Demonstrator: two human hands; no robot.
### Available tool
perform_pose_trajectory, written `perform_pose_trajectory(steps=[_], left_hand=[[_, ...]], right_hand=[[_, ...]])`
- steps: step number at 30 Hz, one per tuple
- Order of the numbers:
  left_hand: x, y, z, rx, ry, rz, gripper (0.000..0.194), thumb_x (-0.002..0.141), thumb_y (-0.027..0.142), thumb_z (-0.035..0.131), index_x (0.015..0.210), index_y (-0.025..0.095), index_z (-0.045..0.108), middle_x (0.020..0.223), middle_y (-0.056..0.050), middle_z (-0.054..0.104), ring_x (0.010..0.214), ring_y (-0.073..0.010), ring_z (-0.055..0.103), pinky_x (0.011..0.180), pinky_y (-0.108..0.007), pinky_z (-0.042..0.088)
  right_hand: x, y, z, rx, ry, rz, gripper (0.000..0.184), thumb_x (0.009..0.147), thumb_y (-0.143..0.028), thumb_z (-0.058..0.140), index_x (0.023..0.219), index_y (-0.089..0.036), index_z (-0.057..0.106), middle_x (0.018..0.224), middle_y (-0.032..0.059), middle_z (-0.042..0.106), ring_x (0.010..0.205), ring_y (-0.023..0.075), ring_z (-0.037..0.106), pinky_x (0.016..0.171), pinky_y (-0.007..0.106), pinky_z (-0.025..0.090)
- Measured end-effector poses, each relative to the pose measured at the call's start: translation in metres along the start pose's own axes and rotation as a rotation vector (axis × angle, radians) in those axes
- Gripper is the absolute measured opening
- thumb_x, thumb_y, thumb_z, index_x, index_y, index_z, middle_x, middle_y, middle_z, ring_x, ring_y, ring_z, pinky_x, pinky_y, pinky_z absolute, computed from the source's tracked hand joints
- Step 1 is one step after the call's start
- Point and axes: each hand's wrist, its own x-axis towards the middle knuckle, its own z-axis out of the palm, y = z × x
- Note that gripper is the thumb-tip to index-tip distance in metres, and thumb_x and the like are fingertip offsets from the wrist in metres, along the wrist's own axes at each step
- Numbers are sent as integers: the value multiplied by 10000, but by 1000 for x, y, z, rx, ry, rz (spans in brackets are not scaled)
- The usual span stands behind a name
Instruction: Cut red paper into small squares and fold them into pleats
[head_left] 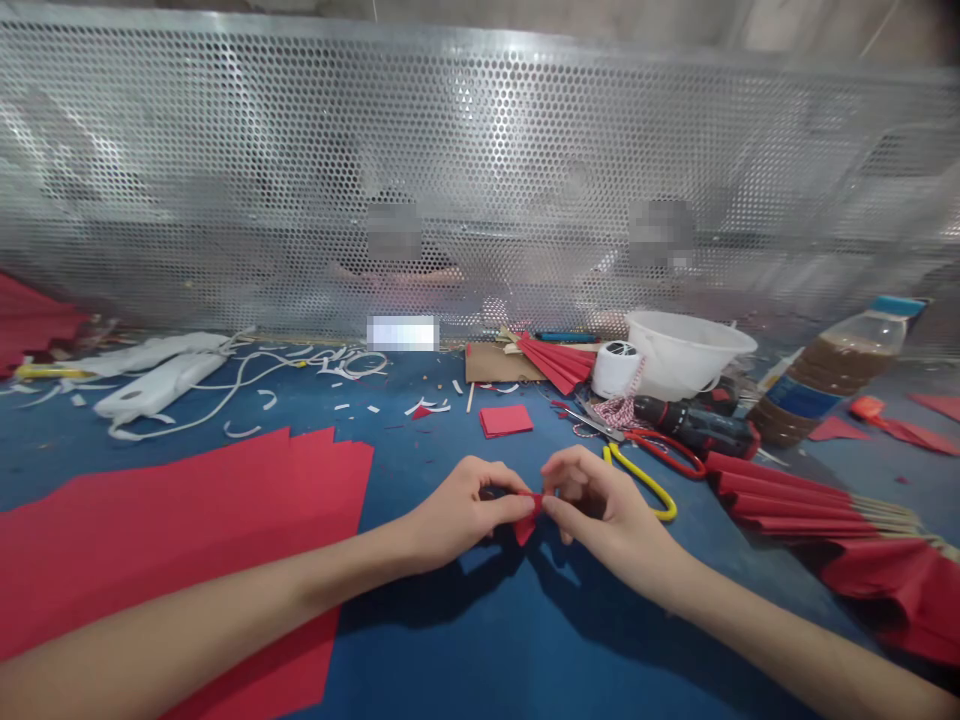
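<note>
A small folded piece of red paper is held above the blue table, between my two hands. My left hand pinches its left side between thumb and forefinger. From the other side, my right hand grips its upper right edge with thumb and fingertips. Part of the piece is covered by my fingers. Just beyond my hands lies a small stack of red paper rectangles. Scissors with red handles and a yellow-handled tool rest close to my right hand.
Large red paper sheets spread across the left. Pleated red paper fans lie at the right. Behind them stand a bottle of brown liquid, a drill, a white bucket and a thread spool. A white power strip sits back left.
</note>
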Motion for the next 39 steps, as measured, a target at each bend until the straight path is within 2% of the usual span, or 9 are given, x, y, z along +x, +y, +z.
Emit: perform_pose_trajectory(steps=[3, 6, 11, 15, 21, 27, 34, 39], left_hand=[[0, -1, 2, 48, 20, -4, 233, 872, 324, 658, 742, 132, 675, 693, 7, 593, 577, -89, 456, 535, -210, 342], [0, -1, 2, 33, 13, -1, 251, 893, 343, 634, 760, 133, 667, 691, 3, 600, 575, -93, 473, 546, -214, 359], [0, -1, 1, 28, 12, -29, 266, 918, 389, 599, 868, 141, 680, 709, 1, 618, 543, -91, 473, 507, -211, 358], [0, 0, 1, 59, 19, -9, 258, 912, 383, 606, 870, 145, 698, 774, -21, 645, 611, -113, 552, 540, -215, 406], [-4, 7, 6, 150, 162, 35, 164, 879, 308, 639, 912, 155, 690, 994, -48, 635, 626, -99, 594, 588, -229, 470], [-4, 7, 6, 231, 142, 31, 138, 887, 250, 613, 858, 157, 712, 914, -17, 604, 569, -68, 490, 552, -213, 402], [-1, 5, 3, 200, 70, 22, 150, 869, 242, 631, 809, 151, 734, 873, -18, 626, 642, -99, 514, 610, -228, 402], [0, 2, 4, 188, 70, 25, 146, 844, 250, 667, 788, 142, 747, 824, -10, 622, 624, -95, 501, 599, -231, 395]], right_hand=[[-2, -3, -1, -146, -4, -43, 177, 959, -348, 594, 1061, -207, 566, 675, -49, 530, 590, 127, 530, 558, 253, 407], [-2, -5, -1, -193, -10, -48, 189, 939, -325, 615, 1085, -207, 595, 676, -45, 536, 604, 132, 531, 566, 254, 407], [1, -7, 0, -78, -56, 27, 200, 945, -384, 612, 966, -187, 634, 671, -33, 563, 592, 123, 541, 554, 242, 416], [1, -9, -1, -4, -61, 36, 245, 945, -402, 613, 889, -166, 649, 649, -25, 586, 561, 112, 542, 543, 231, 424], [3, -10, -3, 2, -69, 59, 268, 928, -393, 629, 799, -158, 637, 588, -33, 563, 523, 107, 523, 521, 223, 427], [3, -10, -2, -3, -108, 57, 268, 940, -396, 597, 801, -169, 626, 633, -18, 584, 544, 115, 527, 525, 230, 426], [4, -9, -1, -90, -87, 23, 277, 954, -393, 567, 831, -165, 664, 628, -12, 593, 548, 121, 516, 518, 236, 392], [3, -8, 0, -67, -95, 42, 278, 967, -370, 555, 790, -169, 627, 638, -7, 633, 551, 115, 516, 511, 225, 370]])
